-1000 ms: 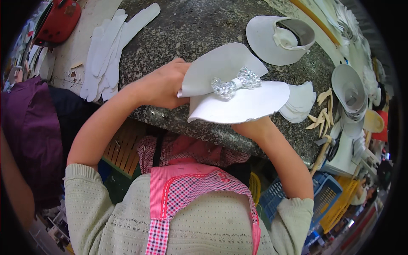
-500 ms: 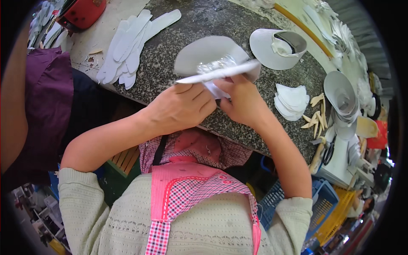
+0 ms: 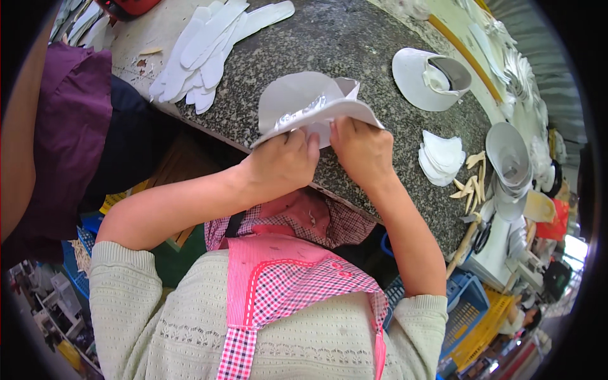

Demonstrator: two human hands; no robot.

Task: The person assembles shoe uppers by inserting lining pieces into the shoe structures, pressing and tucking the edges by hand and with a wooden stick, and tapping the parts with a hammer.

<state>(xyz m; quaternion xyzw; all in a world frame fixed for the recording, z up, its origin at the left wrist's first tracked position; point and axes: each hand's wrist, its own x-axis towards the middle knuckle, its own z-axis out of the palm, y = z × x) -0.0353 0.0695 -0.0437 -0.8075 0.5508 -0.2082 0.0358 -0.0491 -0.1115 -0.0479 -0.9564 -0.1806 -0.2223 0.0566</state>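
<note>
Both hands grip a pale grey shoe upper [image 3: 297,88] with a strip of shiny clear decoration, held tilted over the near edge of the dark speckled stone worktop [image 3: 304,44]. At its lower left edge, my left hand [image 3: 282,161] is closed with the fingers curled under the rim. My right hand [image 3: 364,149] pinches the same rim on the right, its thumb close to my left one. Part of the upper is hidden behind the knuckles. A second shoe upper [image 3: 411,79], curved into a loop, stands further off to the right.
White insole-shaped pieces [image 3: 209,44] lie fanned at the far left. To the right are stacked white rounded pieces [image 3: 441,155], small beige curved pieces [image 3: 470,187], nested grey uppers [image 3: 506,149] and black-handled scissors [image 3: 482,237]. A person in a purple garment [image 3: 73,120] is close at left.
My hands have turned the upper and brought it slightly lower, and its front edge now arches between them. My right hand has shifted its grip along the rim. The whole view has shifted a little.
</note>
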